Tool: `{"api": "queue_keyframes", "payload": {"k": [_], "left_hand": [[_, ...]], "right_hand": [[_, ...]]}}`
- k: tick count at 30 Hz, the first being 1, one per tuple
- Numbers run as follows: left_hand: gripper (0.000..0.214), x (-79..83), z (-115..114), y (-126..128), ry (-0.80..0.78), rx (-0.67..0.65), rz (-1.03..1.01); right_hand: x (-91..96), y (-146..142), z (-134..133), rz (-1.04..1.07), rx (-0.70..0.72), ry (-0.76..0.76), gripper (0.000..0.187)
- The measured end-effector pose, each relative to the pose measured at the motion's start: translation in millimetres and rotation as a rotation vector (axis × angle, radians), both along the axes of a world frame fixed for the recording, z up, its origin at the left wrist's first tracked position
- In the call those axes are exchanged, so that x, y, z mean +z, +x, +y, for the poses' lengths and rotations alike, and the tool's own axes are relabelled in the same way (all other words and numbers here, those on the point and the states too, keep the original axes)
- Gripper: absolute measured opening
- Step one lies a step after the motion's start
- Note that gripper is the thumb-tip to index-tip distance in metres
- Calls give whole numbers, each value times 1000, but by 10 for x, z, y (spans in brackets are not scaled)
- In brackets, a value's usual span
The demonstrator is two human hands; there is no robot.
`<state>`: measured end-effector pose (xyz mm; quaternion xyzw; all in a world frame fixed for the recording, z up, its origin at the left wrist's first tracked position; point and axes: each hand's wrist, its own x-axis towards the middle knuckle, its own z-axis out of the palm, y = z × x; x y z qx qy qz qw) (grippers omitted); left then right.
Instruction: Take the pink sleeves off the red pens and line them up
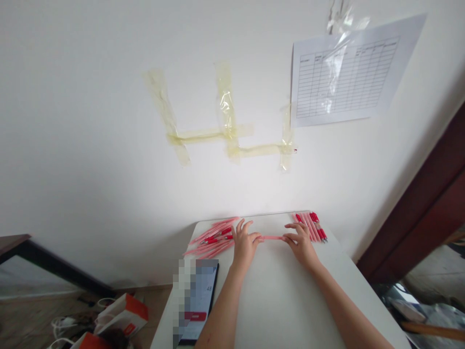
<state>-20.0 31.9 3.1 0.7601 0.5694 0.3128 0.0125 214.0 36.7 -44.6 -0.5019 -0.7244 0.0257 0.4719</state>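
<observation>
A thin pink pen (272, 237) lies level between my two hands above the white table (276, 300). My left hand (245, 242) pinches its left end with thumb and forefinger, the other fingers spread. My right hand (300, 241) pinches its right end the same way. A loose heap of pink and red pens (212, 237) lies just left of my left hand. A neat row of pink pens with red caps (311, 226) lies just beyond my right hand, near the table's back edge.
A dark tablet (198, 303) lies at the table's left edge. The table stands against a white wall bearing tape strips (225, 133) and a printed form sheet (345, 72). Orange-and-white boxes (121, 317) sit on the floor at left. A dark wooden door frame (425, 203) stands at right.
</observation>
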Motion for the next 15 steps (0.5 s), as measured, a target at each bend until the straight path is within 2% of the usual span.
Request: {"api": "queue_keyframes", "payload": {"k": [11,15], "left_hand": [[8,-47,13,-9,2,9,2],[7,-35,8,-17,40,22,-19]], "right_hand": [[25,37,17,32,28,52,19],[1,32,3,18,18,24,25]]}}
